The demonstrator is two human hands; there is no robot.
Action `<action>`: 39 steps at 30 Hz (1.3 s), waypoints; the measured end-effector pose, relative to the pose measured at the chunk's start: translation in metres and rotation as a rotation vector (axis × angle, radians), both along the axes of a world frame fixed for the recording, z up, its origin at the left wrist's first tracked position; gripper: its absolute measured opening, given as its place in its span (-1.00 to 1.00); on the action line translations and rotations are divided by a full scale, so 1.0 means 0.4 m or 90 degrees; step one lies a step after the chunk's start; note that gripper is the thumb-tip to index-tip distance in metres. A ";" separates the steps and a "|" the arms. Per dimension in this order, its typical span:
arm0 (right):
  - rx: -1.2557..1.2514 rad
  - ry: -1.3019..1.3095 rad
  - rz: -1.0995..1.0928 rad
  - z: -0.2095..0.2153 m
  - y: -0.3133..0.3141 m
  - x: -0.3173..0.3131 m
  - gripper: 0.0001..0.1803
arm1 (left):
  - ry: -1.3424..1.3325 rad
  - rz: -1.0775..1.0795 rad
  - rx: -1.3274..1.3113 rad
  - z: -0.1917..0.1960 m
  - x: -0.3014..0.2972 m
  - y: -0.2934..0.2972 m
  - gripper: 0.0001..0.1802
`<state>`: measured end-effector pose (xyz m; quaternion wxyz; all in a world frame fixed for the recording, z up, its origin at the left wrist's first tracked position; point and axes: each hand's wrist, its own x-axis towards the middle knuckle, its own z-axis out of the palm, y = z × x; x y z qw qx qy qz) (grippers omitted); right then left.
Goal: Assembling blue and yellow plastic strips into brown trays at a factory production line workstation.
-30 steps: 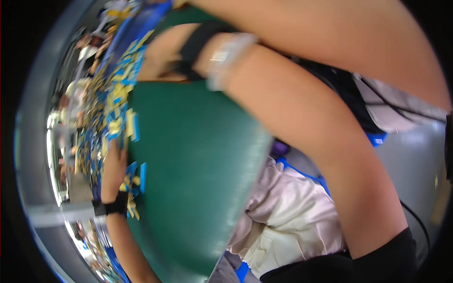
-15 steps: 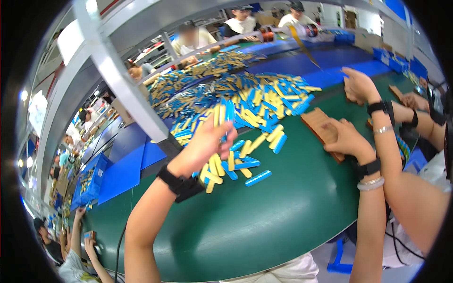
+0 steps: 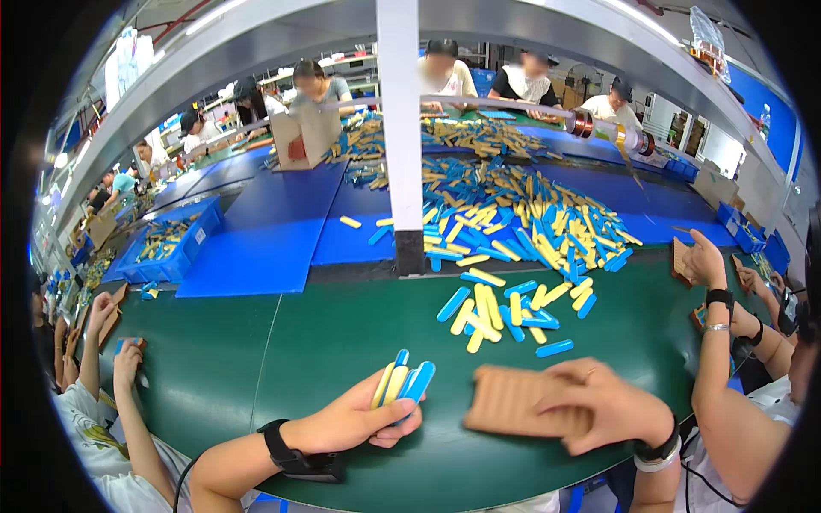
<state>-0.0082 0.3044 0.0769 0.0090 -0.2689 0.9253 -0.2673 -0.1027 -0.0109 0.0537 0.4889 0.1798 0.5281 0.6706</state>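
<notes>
Item 1: left hand (image 3: pixel 363 415), fingers curled and thumb pinched across a bundle of strips (image 3: pixel 402 383), blue and yellow, rounded ends upward, leaning right.

Item 2: right hand (image 3: pixel 611 406), thumb on the face of a brown grooved block (image 3: pixel 506 402), gripping its right end. Block face-up, near the bundle but apart from it.

Item 3: loose strips (image 3: pixel 492 312), blue and yellow, scattered on the green table (image 3: pixel 214 359) beyond both hands; a larger heap (image 3: pixel 556 227) behind. 1 blue strip (image 3: pixel 555 348) lies at the near side of the scatter.

Step in hand, as judged: strips gathered in 1 hand, block steadied in the other, the 2 not touching. Next move, as judged: calls for a looser left grip, so that single strips can be parted by the thumb, with the block kept level and its grooves uncovered.

Hard to make out: exact strip count in the bundle, lower ends being covered by the fingers; the block's right end, under the right hand; its underside, so contact with the table cannot be told. Right hand and block slightly blurred. Grey post (image 3: pixel 402 128) hides part of the heap. Both forearms cut off at the lower edge.
</notes>
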 end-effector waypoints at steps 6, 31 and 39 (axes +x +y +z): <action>0.028 -0.040 0.131 -0.045 -0.160 -0.075 -0.54 | -0.012 -0.023 0.026 -0.028 -0.019 -0.012 -0.71; 0.067 -0.286 0.059 -0.046 -0.361 -0.243 -0.52 | -0.003 0.342 0.038 -0.009 -0.008 -0.020 -0.78; -0.411 -0.266 -0.174 -0.032 -0.309 -0.255 -0.77 | 0.038 0.263 0.065 -0.037 -0.022 -0.013 -0.78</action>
